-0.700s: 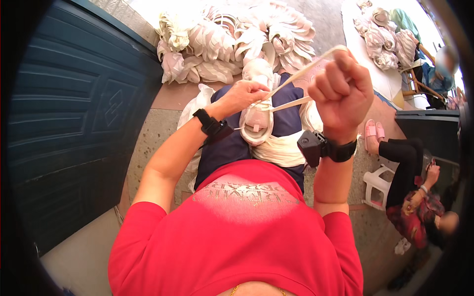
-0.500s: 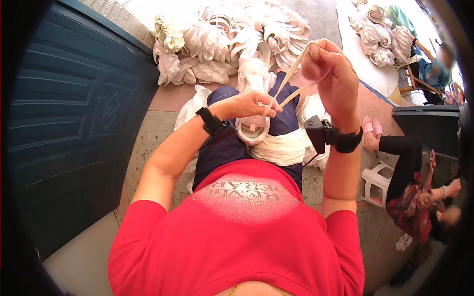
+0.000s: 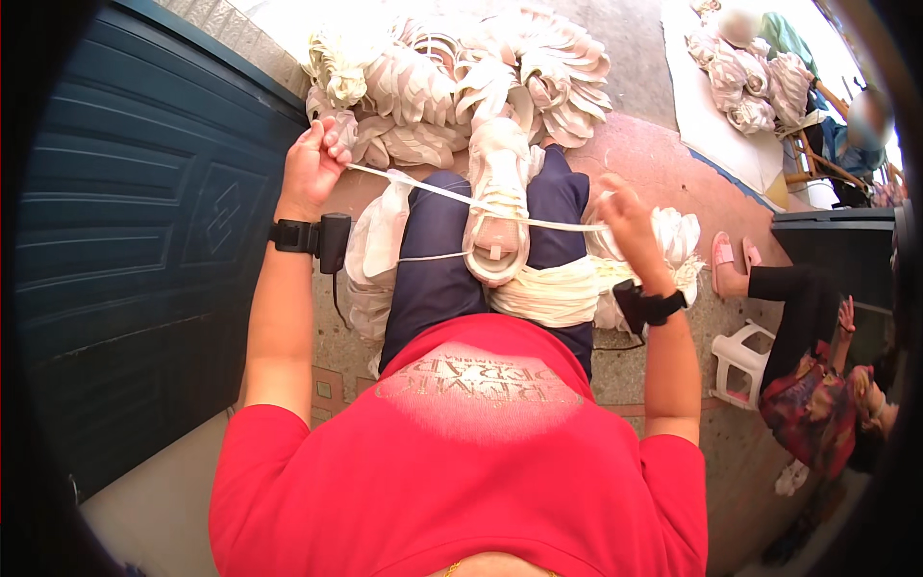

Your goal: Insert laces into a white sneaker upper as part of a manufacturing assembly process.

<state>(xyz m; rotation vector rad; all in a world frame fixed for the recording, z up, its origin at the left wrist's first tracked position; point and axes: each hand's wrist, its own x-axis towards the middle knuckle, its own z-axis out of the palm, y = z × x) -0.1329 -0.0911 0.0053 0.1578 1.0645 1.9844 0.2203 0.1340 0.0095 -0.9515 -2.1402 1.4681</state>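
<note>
A pale pink and white sneaker (image 3: 498, 231) rests between my thighs, its toe end nearest me. Across it runs a white shoelace (image 3: 567, 226), pulled out straight to both sides. At the left my left hand (image 3: 315, 168) is raised, its fingers pinching one end of the lace. My right hand (image 3: 630, 226) is closed on the lace's other side, somewhat smeared by motion. Over my right thigh lies a bundle of cream laces (image 3: 546, 291). A thinner strand reaches left from the shoe's toe.
Beyond my knees lies a large heap of pale shoe pieces (image 3: 413, 87). White bags (image 3: 375, 240) flank my legs. A dark blue door (image 3: 154, 221) stands at the left. Another person (image 3: 812, 404) sits at the right by a white plastic stool (image 3: 740, 361).
My hands have moved apart, the left one leftward and up, the right one downward. The lace, looped between them before, is now drawn out straight over the sneaker.
</note>
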